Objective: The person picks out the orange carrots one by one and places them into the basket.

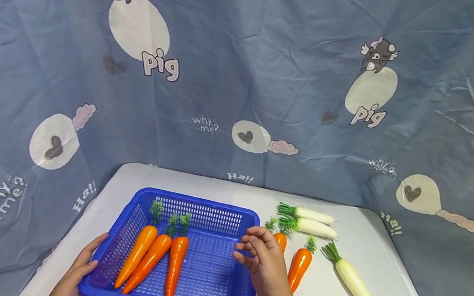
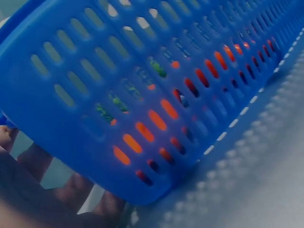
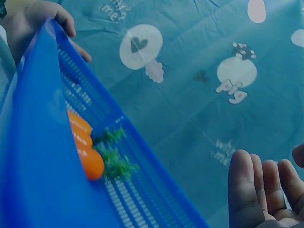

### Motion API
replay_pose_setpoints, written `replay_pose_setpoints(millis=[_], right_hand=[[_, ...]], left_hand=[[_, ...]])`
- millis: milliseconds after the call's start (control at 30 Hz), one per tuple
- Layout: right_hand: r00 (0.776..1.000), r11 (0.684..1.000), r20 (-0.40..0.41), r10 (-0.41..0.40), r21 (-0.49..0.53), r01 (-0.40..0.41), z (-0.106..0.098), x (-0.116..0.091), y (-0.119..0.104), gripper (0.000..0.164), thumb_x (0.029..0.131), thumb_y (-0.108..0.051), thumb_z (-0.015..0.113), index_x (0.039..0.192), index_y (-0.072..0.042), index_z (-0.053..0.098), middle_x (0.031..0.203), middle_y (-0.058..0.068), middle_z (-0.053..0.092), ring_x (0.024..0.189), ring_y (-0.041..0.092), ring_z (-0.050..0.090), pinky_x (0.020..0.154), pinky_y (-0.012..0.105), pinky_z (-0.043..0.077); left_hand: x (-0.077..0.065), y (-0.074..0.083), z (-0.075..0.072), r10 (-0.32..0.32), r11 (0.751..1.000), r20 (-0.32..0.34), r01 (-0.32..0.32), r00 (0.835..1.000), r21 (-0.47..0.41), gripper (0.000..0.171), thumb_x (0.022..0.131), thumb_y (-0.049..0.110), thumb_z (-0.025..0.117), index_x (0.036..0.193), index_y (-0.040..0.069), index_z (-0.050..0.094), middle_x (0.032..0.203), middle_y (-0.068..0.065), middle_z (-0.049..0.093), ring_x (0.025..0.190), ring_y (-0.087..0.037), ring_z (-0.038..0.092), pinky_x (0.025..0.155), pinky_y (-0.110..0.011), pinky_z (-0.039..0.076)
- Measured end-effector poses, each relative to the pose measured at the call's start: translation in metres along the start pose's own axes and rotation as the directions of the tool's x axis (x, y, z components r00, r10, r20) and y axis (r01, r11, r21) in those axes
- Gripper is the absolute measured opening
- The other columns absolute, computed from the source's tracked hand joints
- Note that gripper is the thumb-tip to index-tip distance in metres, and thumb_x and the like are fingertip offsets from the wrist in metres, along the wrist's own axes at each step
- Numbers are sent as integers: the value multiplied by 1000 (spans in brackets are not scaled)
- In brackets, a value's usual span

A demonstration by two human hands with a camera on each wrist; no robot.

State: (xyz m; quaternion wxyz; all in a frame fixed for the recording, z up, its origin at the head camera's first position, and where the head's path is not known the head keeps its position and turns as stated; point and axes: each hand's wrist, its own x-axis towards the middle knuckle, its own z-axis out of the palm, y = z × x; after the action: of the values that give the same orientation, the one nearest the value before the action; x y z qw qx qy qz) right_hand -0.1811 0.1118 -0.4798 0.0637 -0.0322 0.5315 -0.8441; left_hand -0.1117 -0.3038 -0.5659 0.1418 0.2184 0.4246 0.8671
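A blue plastic basket (image 1: 212,265) with slotted walls sits at the front of the table. Three orange carrots (image 1: 176,267) with green tops lie in its left half. At the basket's left wall is my left hand (image 1: 76,272), its fingers against the outside and the thumb by the rim. My right hand (image 1: 264,266) hovers at the right wall with loosely bent fingers and nothing in them. Just beyond that hand lie two more carrots (image 1: 300,266), one partly hidden by it. In the right wrist view, carrots (image 3: 90,161) show past the near wall.
To the right on the white table (image 1: 392,268) lies a white radish (image 1: 355,286). Two more white radishes (image 1: 314,227) lie side by side near the back edge. A blue-grey printed cloth (image 1: 306,102) hangs behind and around the table.
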Motion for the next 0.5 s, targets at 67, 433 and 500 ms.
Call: replay_pose_setpoints(millis=[67,433,500], right_hand=[[1000,1000,-15,-13,-11,13,-5,-1,-3,8,103,-9,59,110,-11,62,96,2,64,87,15,70,78,33,63],[983,994,-180,-19,-111,-1,-40,-14,-4,8,101,-9,64,108,-8,61,95,2,60,86,17,64,68,27,59],[978,992,-210,-9,-128,-18,-47,-16,-3,11,101,-9,64,111,-7,61,95,2,59,86,18,64,67,27,59]], left_hand=[[2,3,0,1,997,34,1,999,-81,59,113,10,11,161,37,31,154,16,50,139,-11,54,110,-37,50],[4,13,5,-61,998,-20,60,998,-12,55,114,14,11,158,39,34,146,13,56,131,-16,60,104,-45,55],[5,14,6,-80,996,-65,83,995,42,53,115,14,15,159,39,29,146,15,55,130,-16,61,103,-45,55]])
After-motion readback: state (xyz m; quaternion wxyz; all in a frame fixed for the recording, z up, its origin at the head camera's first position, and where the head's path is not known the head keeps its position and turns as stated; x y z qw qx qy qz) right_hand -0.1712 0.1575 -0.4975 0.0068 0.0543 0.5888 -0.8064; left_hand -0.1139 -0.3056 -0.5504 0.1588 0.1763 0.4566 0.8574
